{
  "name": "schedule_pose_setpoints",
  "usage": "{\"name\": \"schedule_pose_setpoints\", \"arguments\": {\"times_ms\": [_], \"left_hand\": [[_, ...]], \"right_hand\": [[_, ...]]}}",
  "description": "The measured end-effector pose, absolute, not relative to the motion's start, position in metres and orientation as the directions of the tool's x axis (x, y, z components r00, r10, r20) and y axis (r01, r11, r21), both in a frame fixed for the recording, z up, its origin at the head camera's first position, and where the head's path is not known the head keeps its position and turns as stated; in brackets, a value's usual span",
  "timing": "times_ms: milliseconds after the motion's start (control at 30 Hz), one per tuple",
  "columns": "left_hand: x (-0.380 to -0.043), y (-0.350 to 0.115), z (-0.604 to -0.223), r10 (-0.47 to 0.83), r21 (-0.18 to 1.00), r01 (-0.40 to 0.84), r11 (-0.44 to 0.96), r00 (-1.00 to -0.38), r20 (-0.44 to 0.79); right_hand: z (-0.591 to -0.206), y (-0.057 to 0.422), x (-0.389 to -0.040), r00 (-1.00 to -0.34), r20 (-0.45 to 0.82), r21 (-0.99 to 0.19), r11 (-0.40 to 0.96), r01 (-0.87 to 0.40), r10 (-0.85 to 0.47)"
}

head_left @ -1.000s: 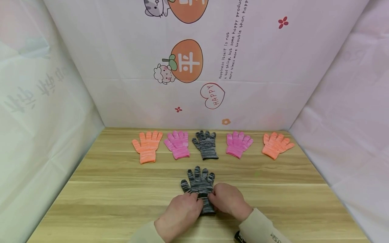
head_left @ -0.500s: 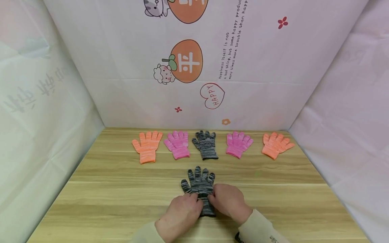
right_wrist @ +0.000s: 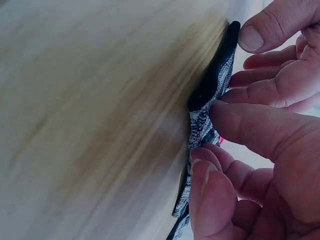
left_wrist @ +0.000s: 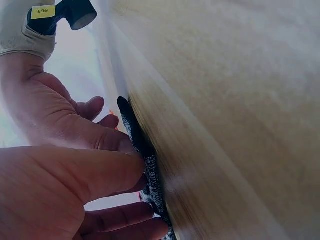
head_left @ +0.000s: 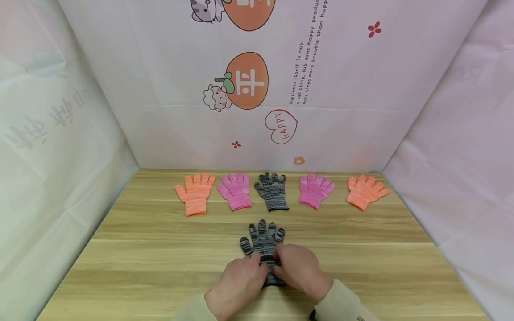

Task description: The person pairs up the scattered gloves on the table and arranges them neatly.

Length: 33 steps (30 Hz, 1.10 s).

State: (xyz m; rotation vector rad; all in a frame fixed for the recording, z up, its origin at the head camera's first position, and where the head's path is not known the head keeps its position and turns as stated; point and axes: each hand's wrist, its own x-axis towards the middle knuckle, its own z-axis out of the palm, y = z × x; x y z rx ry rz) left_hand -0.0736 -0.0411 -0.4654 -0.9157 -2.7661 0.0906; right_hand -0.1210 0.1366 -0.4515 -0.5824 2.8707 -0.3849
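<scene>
A grey-and-black striped knitted glove lies flat near the table's front, its fingers pointing away from me. My left hand pinches the left side of its cuff, the thumb against the knit in the left wrist view. From the other side, my right hand has thumb and curled fingers on the right part of the cuff, holding the fabric. In the right wrist view the glove's dark cuff edge runs between both hands. The hands hide much of the wrist part.
Along the back lie an orange glove, a pink one, another grey-and-black glove, a second pink glove and a second orange glove. White printed sheets wall the wooden table at back and sides.
My right hand has shifted slightly left, over more of the glove's cuff. The left hand stays nearly in place, and the back row of gloves is unchanged.
</scene>
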Motion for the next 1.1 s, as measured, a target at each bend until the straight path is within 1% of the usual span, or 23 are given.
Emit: {"name": "schedule_pose_setpoints", "arguments": {"times_ms": [133, 400, 667, 1000, 1100], "left_hand": [[-0.0735, -0.0405, -0.4645, 0.587, -0.118, 0.575, 0.809, -0.787, 0.19], [-0.0723, -0.0404, -0.4633, 0.592, -0.143, 0.575, 0.805, -0.772, 0.23], [-0.073, -0.04, -0.4609, 0.589, -0.137, 0.573, 0.808, -0.781, 0.207], [-0.0716, -0.038, -0.4594, 0.621, -0.155, 0.602, 0.784, -0.761, 0.188], [-0.0707, -0.0376, -0.46, 0.616, -0.142, 0.599, 0.788, -0.767, 0.18]], "right_hand": [[-0.4508, 0.1359, -0.1207, -0.909, -0.14, -0.279, 0.897, -0.344, -0.392], [-0.4507, 0.136, -0.1224, -0.908, -0.14, -0.27, 0.897, -0.349, -0.395], [-0.451, 0.1351, -0.1239, -0.913, -0.145, -0.269, 0.903, -0.336, -0.382], [-0.4515, 0.1334, -0.1234, -0.915, -0.147, -0.269, 0.905, -0.329, -0.376], [-0.4509, 0.1336, -0.1238, -0.913, -0.152, -0.271, 0.904, -0.329, -0.378]]}}
